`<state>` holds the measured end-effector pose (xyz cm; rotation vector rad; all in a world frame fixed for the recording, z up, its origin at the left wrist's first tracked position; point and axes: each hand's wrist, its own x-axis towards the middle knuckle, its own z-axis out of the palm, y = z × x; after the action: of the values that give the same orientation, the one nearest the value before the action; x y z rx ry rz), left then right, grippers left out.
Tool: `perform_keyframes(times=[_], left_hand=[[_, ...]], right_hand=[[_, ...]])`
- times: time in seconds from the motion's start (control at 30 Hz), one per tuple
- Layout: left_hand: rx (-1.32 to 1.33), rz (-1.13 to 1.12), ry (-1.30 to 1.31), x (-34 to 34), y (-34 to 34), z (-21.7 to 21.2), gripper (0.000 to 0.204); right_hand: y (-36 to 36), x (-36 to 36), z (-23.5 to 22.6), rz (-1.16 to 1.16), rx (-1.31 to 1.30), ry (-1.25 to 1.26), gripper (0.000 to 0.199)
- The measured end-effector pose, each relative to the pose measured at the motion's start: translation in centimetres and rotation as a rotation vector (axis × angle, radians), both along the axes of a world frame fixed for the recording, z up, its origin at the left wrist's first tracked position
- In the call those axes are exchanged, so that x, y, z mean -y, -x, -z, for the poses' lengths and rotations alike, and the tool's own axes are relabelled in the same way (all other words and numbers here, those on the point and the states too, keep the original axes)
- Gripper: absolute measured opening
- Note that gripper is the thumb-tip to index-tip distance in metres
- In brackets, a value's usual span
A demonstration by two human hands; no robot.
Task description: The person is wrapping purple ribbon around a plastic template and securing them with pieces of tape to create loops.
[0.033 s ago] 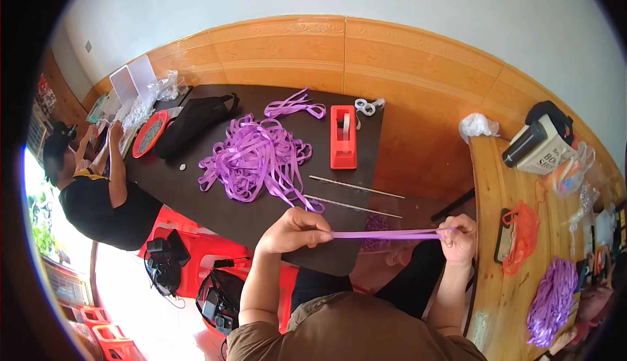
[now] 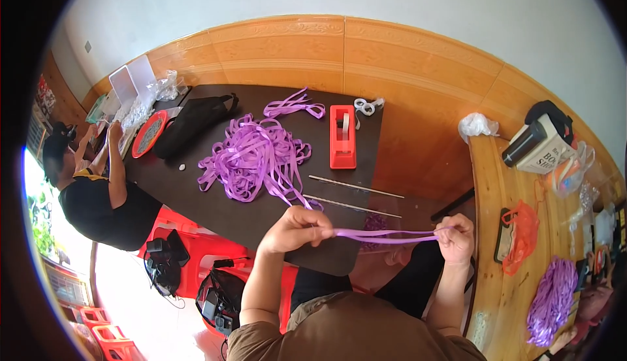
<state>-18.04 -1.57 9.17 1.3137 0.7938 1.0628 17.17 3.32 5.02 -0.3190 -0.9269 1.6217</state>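
Observation:
A length of purple ribbon stretches between my two hands, doubled into two strands that bow slightly apart. My left hand pinches one end between thumb and fingers, just off the dark table's near edge. At the other end, my right hand is closed around the ribbon, beside the wooden bench. A loose heap of purple ribbon lies on the table beyond my left hand. Two thin patterned sticks lie side by side to its right. A smaller bundle of ribbon rests behind the heap.
On the dark table stand a red tape dispenser, scissors, a black bag and a red tray. A co-worker sits at the left. The wooden bench on the right bears a red plastic bag and shiny purple ribbon.
The ribbon between my hands has gone from taut and nearly straight to slightly slack, its two strands parting. Both hands stay in nearly the same place.

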Motion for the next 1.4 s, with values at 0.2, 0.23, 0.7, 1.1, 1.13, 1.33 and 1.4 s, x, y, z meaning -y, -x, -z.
perform_keyframes(times=[0.2,0.23,0.7,1.1,1.13,1.33,1.4], left_hand=[[-0.255,0.091,0.075,0.5,-8.5,-1.0,0.014],[-0.214,0.136,0.087,0.5,-9.4,-0.8,0.014],[0.050,0.151,0.386,0.3,-11.1,1.5,0.016],[0.283,-0.025,0.486,1.2,-14.0,4.4,0.019],[0.282,-0.129,0.538,1.4,-15.1,5.0,0.017],[0.506,-0.213,0.614,-0.7,-20.1,10.3,0.013],[0.525,-0.254,0.597,-2.0,-20.2,11.5,0.016]], right_hand=[[3.5,2.2,-2.3,0.006,0.526,-0.218,0.057],[4.0,2.5,-3.2,-0.106,0.581,-0.293,0.059],[2.9,2.1,-3.9,0.386,1.170,-0.761,0.053],[3.6,0.5,0.8,0.802,1.144,-0.856,0.023],[3.5,-0.1,1.2,0.839,1.199,-0.888,0.021],[3.1,-4.5,3.4,0.930,1.309,-0.962,0.018],[3.5,-5.7,3.4,0.888,1.295,-0.991,0.020]])
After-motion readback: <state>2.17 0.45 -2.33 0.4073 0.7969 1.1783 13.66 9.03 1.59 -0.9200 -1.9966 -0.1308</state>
